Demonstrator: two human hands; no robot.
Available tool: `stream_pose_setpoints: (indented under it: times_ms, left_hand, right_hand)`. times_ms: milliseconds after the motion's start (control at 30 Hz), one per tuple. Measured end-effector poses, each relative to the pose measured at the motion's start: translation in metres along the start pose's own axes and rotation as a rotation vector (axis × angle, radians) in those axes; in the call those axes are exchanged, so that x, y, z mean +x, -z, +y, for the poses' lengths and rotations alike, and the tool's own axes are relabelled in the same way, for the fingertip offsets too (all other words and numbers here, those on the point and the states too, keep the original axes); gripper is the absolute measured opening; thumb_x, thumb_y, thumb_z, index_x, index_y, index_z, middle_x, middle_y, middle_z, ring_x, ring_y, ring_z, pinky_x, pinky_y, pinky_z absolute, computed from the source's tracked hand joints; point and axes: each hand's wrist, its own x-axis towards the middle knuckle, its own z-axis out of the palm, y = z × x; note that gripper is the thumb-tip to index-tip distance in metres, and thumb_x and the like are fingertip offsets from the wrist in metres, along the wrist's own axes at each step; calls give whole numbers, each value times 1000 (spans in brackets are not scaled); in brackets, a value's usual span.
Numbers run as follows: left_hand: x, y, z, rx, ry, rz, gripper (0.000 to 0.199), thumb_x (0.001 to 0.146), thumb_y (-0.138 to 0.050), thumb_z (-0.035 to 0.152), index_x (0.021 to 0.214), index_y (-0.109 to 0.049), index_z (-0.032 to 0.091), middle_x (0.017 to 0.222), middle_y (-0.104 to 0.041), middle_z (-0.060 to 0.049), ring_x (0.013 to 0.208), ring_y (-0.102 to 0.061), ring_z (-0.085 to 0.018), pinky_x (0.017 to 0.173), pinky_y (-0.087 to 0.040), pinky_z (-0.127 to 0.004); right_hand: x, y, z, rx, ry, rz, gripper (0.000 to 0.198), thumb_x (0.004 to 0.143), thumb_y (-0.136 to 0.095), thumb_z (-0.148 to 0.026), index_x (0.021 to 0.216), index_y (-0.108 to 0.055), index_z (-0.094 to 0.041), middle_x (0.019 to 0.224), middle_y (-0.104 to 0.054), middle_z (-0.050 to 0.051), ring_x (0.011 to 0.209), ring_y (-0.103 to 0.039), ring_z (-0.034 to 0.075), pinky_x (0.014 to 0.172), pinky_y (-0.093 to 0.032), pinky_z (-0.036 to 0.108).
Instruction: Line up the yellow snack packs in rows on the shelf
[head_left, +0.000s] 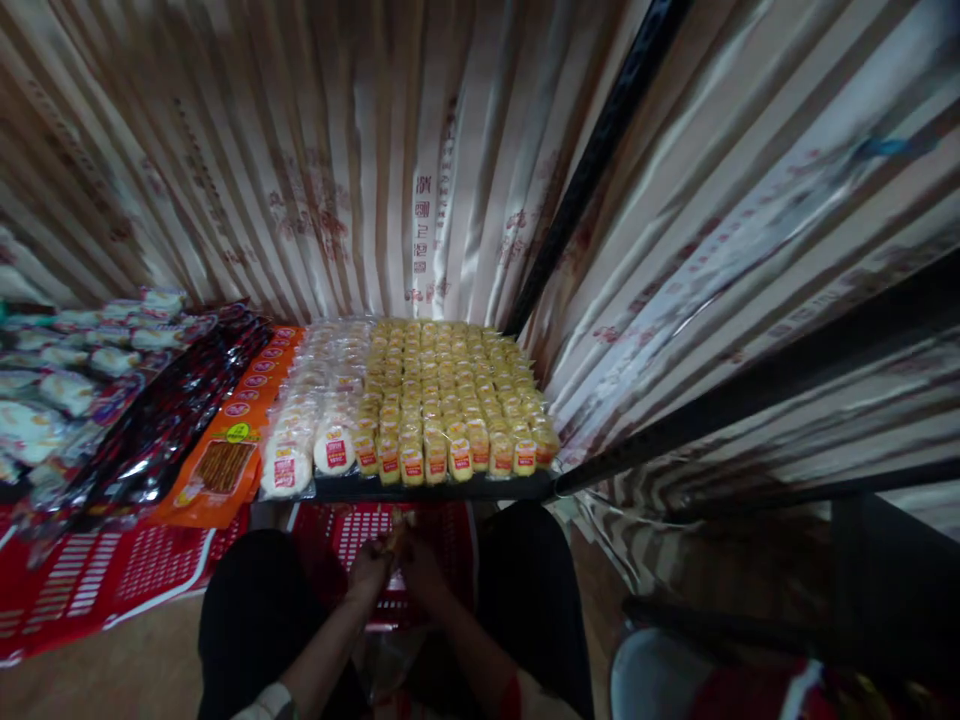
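Low between my knees, my left hand [370, 566] and my right hand [421, 568] come close together over a red plastic basket [457, 520]. Both sets of fingers are closed around a small yellowish-brown item [399, 532], too dim and blurred to name its kind. Just beyond the hands, at the front edge of a dark shelf [442, 490], stand tight rows of small yellow wrapped cakes [460, 455] with red labels. Left of these are rows of white round wrapped cakes [334, 450].
An orange snack packet [221, 465], dark shiny packets [172, 420] and white wrapped goods [67, 390] fill the shelf's left. Another red basket [142, 575] sits below. Dark metal bars [750, 390] frame the right side, before a pleated printed curtain [420, 180]. A pale round container [652, 675] stands lower right.
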Motion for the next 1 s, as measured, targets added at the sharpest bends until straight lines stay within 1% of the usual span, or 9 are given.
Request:
stream_pose_setpoints:
  times_ms: [133,233,367,467,533,633,700,833,1000]
  left_hand:
    - [-20,7,10,-117,-48,-50,15,67,-62,24,67,-48,19,52,-52,5,47,-52,-10,47,-38,-20]
    - [-34,15,19,-188,-73,-110,13,66,-60,23,70,-49,18,52,-52,6,45,-49,-8,44,-36,-18]
    - [-48,27,33,-256,-109,-184,16,63,-61,26,73,-52,17,52,-51,7,43,-46,-7,42,-33,-17]
    - [-56,36,44,-302,-145,-220,19,62,-62,30,74,-54,17,54,-54,6,44,-46,-7,42,-33,-17]
    - [-61,41,51,-331,-169,-245,21,62,-62,32,74,-56,16,56,-56,5,45,-47,-7,42,-34,-18]
    - [-70,48,60,-367,-193,-277,27,62,-64,37,75,-59,15,58,-58,3,47,-49,-7,43,-34,-19]
    - [-75,53,64,-397,-207,-299,32,62,-65,41,79,-61,14,62,-60,1,50,-52,-8,44,-34,-18]
    - [-82,61,67,-520,-243,-295,45,64,-68,44,95,-60,13,77,-64,-3,59,-58,-9,48,-38,-18]
    - [-83,66,65,-516,-364,-189,60,58,-75,38,109,-53,14,79,-63,-2,68,-60,-11,57,-44,-20]
  right_hand:
    - [-15,13,-4,-53,53,121,36,71,-48,-8,100,-65,-19,105,-65,9,103,-59,24,90,-43,34]
    - [-25,23,-12,-97,80,219,37,70,-51,-11,105,-64,-17,109,-63,12,103,-58,24,91,-43,35]
    - [-34,39,-29,-89,142,304,36,68,-58,-17,104,-63,-21,106,-62,8,101,-57,23,92,-42,35]
    - [-35,47,-40,29,143,274,39,68,-59,-23,106,-60,-20,100,-64,6,92,-60,21,87,-45,36]
    - [-33,50,-45,175,120,205,38,68,-59,-27,106,-59,-21,91,-67,4,82,-62,19,80,-48,35]
    - [-31,52,-51,422,107,103,32,66,-61,-34,95,-60,-21,82,-68,2,74,-63,18,71,-50,33]
    - [-30,53,-56,532,90,78,35,62,-65,-37,92,-59,-21,77,-67,1,68,-63,16,65,-49,30]
    - [-34,54,-66,599,44,101,46,57,-69,-38,97,-56,-19,69,-65,-3,53,-57,11,52,-45,23]
    - [-41,46,-76,629,1,101,39,56,-70,-43,82,-56,-19,68,-65,-2,54,-59,11,53,-47,24]
